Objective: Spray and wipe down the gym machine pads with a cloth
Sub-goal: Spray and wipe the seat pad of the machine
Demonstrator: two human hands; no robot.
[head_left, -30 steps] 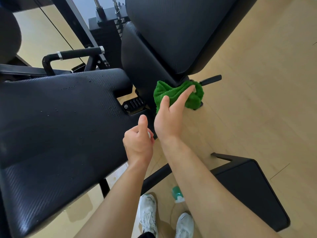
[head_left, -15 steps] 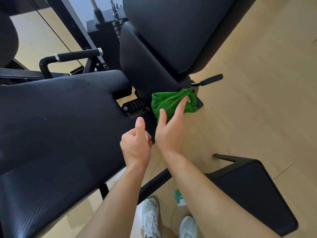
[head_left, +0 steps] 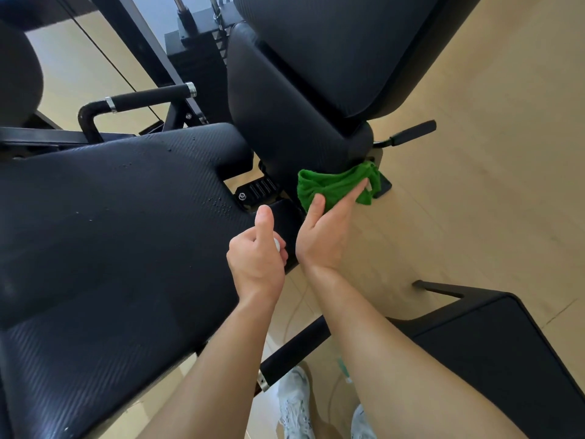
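- Since half a second ago, your right hand (head_left: 323,236) has slid the green cloth (head_left: 335,185) slightly rightward along the bottom end of the lower back pad (head_left: 285,122). Your left hand (head_left: 256,264) has barely shifted.
- Far left, the seat pad (head_left: 110,248) carries scattered droplets, thickest near its notch. It looks sprayed but not yet wiped.
- Over that pad's right edge, your left hand is curled with the thumb up. It grips something with a white tip, most likely the spray bottle (head_left: 277,245).
- Just right of it, your right hand presses the bunched cloth against the lower back pad with straight fingers and the thumb spread. The cloth's far end is tucked under the pad.
- Above, the upper back pad (head_left: 332,42) shows no droplets, so you cannot tell whether it has been wiped.
- You seem to be about midway: this pad is nearly finished and the wet seat pad is still to wipe.
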